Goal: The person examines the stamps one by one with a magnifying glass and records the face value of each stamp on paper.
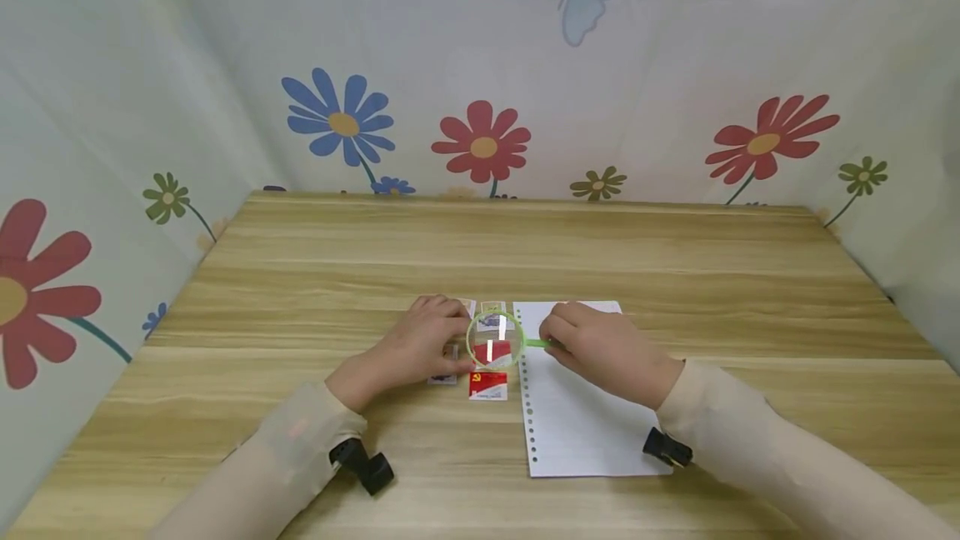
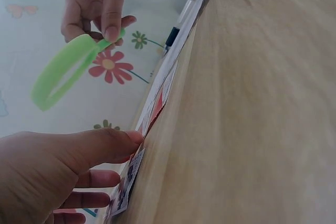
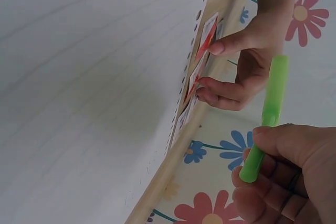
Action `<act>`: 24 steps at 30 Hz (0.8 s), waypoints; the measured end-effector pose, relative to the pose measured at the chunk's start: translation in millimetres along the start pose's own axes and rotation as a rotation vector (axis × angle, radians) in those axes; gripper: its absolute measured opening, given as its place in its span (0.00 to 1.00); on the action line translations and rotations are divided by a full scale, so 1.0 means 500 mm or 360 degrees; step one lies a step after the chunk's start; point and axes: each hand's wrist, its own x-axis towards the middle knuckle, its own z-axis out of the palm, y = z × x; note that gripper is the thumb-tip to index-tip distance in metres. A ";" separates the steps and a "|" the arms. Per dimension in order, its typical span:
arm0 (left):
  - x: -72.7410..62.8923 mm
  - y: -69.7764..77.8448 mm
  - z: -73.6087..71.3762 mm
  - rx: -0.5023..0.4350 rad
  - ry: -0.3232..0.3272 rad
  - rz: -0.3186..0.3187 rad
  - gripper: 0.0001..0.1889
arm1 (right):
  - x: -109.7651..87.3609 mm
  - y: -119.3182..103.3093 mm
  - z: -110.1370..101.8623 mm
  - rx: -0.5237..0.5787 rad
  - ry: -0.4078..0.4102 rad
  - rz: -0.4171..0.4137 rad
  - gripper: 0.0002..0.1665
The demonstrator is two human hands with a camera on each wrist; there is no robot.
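Note:
My right hand (image 1: 603, 348) pinches the handle of a green-rimmed magnifying glass (image 1: 536, 343) between thumb and fingers. The glass is held above the table, over small stamps. Through its lens a red and white stamp (image 1: 492, 354) shows. A similar red stamp (image 1: 488, 388) with a yellow emblem lies just in front of it. My left hand (image 1: 420, 344) is on the left of the lens, fingers loosely bent, its thumb tip at the stamps' edge. Beneath that hand another stamp (image 2: 128, 184) is partly hidden.
White punched paper (image 1: 588, 432) lies right of the stamps under my right hand. A pen (image 2: 181, 24) with dark ends appears by the paper in the left wrist view. The wooden table (image 1: 375, 248) ends at a flower-patterned curtain (image 1: 420, 40).

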 end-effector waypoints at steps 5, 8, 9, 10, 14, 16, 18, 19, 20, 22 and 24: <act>0.001 -0.001 0.001 -0.0038 -0.0008 -0.0011 0.13 | 0.001 -0.003 0.010 -0.0033 -0.0002 -0.0077 0.12; 0.001 -0.002 0.001 -0.0031 -0.0003 0.0007 0.14 | 0.003 -0.004 0.015 -0.0037 0.0002 -0.0109 0.11; 0.001 -0.002 0.001 -0.0030 -0.0002 0.0013 0.14 | 0.004 -0.005 0.016 -0.0035 0.0005 -0.0119 0.11; 0.001 -0.002 0.002 -0.0027 -0.0001 0.0018 0.14 | 0.004 -0.005 0.017 -0.0032 0.0007 -0.0128 0.12; 0.001 -0.002 0.002 -0.0023 0.0000 0.0024 0.16 | 0.003 -0.007 0.021 -0.0032 0.0031 -0.0160 0.11; 0.000 -0.001 0.002 -0.0023 -0.0003 0.0021 0.16 | 0.002 -0.007 0.022 -0.0039 0.0044 -0.0172 0.11; 0.000 0.000 0.001 -0.0024 -0.0001 0.0022 0.17 | 0.002 -0.007 0.024 -0.0051 0.0056 -0.0180 0.11; 0.000 0.001 0.002 -0.0026 0.0001 0.0023 0.17 | 0.002 -0.007 0.024 -0.0056 0.0057 -0.0182 0.11; -0.001 0.001 0.002 -0.0025 0.0003 0.0025 0.17 | 0.002 -0.008 0.025 -0.0061 0.0058 -0.0185 0.11; -0.001 0.000 0.003 -0.0029 0.0006 0.0027 0.16 | 0.001 -0.008 0.026 -0.0065 0.0054 -0.0187 0.11; -0.002 0.000 0.004 -0.0031 0.0009 0.0031 0.16 | 0.001 -0.008 0.027 -0.0065 0.0048 -0.0187 0.11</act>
